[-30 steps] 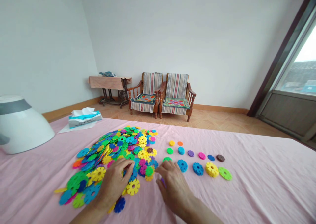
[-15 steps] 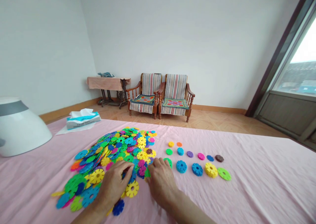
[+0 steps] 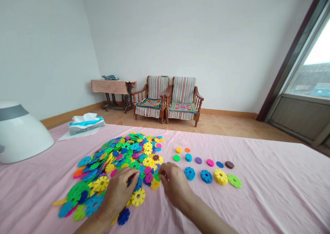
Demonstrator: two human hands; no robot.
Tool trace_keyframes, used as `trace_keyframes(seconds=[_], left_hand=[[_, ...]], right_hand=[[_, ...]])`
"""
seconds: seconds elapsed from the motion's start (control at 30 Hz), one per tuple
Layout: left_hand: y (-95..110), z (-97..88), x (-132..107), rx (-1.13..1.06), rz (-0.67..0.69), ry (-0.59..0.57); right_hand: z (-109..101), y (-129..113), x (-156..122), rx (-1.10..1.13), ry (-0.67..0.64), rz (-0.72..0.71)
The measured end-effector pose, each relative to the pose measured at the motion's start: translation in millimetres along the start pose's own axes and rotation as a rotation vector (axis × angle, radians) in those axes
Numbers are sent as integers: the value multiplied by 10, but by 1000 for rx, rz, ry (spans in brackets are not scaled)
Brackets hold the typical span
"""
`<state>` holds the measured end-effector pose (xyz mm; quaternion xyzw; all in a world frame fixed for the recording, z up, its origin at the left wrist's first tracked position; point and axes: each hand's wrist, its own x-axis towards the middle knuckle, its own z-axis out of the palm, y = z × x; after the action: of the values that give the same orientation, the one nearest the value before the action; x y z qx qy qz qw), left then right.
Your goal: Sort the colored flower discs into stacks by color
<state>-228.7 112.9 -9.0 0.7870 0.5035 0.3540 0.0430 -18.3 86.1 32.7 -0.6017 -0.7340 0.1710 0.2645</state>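
Note:
A heap of coloured snowflake discs (image 3: 121, 155) lies on the pink cloth (image 3: 270, 192). My left hand (image 3: 118, 192) rests palm down on the heap's near edge, its fingertips on a blue disc beside a yellow disc (image 3: 138, 196). My right hand (image 3: 175, 184) is at the heap's right edge, fingers curled in a pinch; what they hold is hidden. To its right lie sorted discs: a far row of small ones from yellow (image 3: 178, 150) to brown (image 3: 229, 164), and a near row of larger ones, two blue (image 3: 206, 176), a yellow (image 3: 221, 177) and a green (image 3: 234, 181).
A white domed appliance (image 3: 20, 134) stands at the far left of the cloth, a tissue pack (image 3: 86, 122) behind the heap. Beyond are two striped wooden armchairs (image 3: 167, 100), a small side table (image 3: 113, 86) and a large window (image 3: 309, 79) at the right.
My right hand slid left toward the heap, then drew a little back and right, now covering the green disc at the near row's left end. My left hand has stayed in place.

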Motion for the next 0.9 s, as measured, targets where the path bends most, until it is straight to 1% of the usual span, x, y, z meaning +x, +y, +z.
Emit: trace_keyframes(seconds=[0.07, 0.17, 0.27, 0.37, 0.6, 0.9], left_hand=[[1, -1, -1, 3, -2, -6], [0, -2, -6, 1, -1, -6], [-7, 2, -13, -5, -3, -2], [-17, 10, -19, -11, -1, -4], [-24, 15, -23, -11, -6, -12], [0, -5, -8, -10, 0, -3]], right_hand=[[-163, 125, 141, 48, 42, 78], [-345, 389, 388, 14, 75, 164], [-407, 625, 581, -41, 85, 243], [-379, 750, 686, -80, 57, 288], [-309, 797, 787, -155, -14, 334], [-316, 776, 803, -267, -21, 364]])
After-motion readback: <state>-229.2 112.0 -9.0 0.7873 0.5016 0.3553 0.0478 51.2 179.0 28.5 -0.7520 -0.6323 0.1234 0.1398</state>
